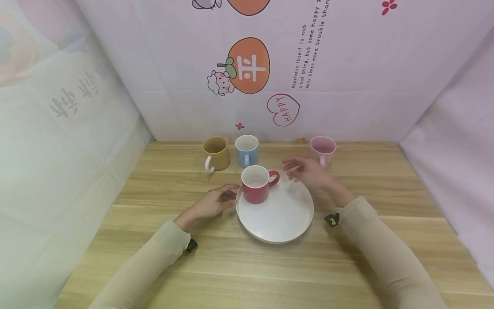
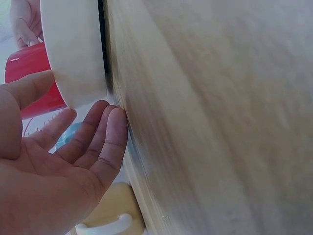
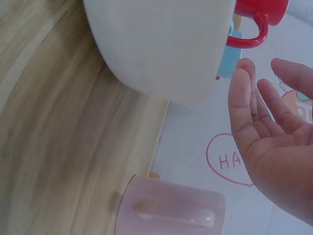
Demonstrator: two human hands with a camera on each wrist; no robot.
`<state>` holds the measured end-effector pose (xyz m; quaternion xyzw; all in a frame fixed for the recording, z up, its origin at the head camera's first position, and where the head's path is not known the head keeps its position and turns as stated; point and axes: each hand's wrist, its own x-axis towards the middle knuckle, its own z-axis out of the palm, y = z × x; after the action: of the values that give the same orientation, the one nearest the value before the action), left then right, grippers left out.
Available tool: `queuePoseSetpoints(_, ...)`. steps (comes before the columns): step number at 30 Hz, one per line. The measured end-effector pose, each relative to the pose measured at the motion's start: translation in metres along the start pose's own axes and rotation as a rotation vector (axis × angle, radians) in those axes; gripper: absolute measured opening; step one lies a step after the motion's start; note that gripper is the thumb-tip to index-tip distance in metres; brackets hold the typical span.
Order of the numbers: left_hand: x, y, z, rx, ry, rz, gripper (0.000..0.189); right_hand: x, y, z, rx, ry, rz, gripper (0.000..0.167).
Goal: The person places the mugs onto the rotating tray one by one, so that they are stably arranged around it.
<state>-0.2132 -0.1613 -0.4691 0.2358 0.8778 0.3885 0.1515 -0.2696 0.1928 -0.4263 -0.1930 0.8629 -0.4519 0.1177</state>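
On a round white tray (image 1: 283,216) stands a red mug (image 1: 255,193), white inside, upright near the left rim with its handle to the right. My left hand (image 1: 211,202) is at the tray's left edge; in the left wrist view its fingers (image 2: 115,129) are loosely bent beside the tray wall, the thumb close to the red mug (image 2: 34,63). Over the tray's upper right edge my right hand (image 1: 306,171) hovers with nothing in its grasp. Its fingers (image 3: 239,93) are spread apart from the red handle (image 3: 261,34) in the right wrist view.
Behind the tray stand a tan mug (image 1: 219,156) with a white handle and a light blue mug (image 1: 248,151). A pink mug (image 1: 323,150) is at the back right, near my right hand. A printed cloth (image 1: 347,64) hangs behind the wooden table (image 1: 216,274).
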Motion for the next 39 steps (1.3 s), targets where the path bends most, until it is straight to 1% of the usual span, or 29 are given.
queuePoseSetpoints(3,0.000,0.000,0.000,0.017,-0.007,0.020,0.056,-0.002,0.003,-0.002,0.012,0.009,0.005,0.041)
queuePoseSetpoints(7,0.000,0.000,-0.001,0.035,-0.012,0.039,0.056,-0.006,0.006,-0.005,0.023,0.025,-0.019,0.041)
queuePoseSetpoints(16,-0.001,0.001,-0.001,-0.024,0.004,0.014,0.050,-0.013,0.008,-0.017,-0.053,0.098,-0.081,0.039)
queuePoseSetpoints(19,-0.001,0.002,-0.001,-0.021,-0.005,0.019,0.052,-0.016,0.006,-0.020,-0.025,0.098,-0.076,0.041)
queuePoseSetpoints(23,-0.002,0.002,-0.002,-0.007,-0.018,0.029,0.057,-0.018,0.005,-0.023,0.061,0.079,-0.054,0.042)
queuePoseSetpoints(26,-0.003,0.002,-0.002,-0.009,-0.014,0.034,0.056,-0.018,0.007,-0.026,0.108,0.076,-0.036,0.041)
queuePoseSetpoints(32,-0.003,0.002,-0.001,-0.050,0.000,0.014,0.051,-0.022,0.009,-0.033,0.132,0.089,-0.010,0.044)
queuePoseSetpoints(34,-0.003,0.002,-0.001,-0.051,-0.002,0.011,0.053,-0.023,0.010,-0.036,0.143,0.090,0.000,0.044)
queuePoseSetpoints(39,-0.003,0.002,-0.001,-0.034,-0.012,0.025,0.056,-0.026,0.012,-0.041,0.178,0.102,0.013,0.044)
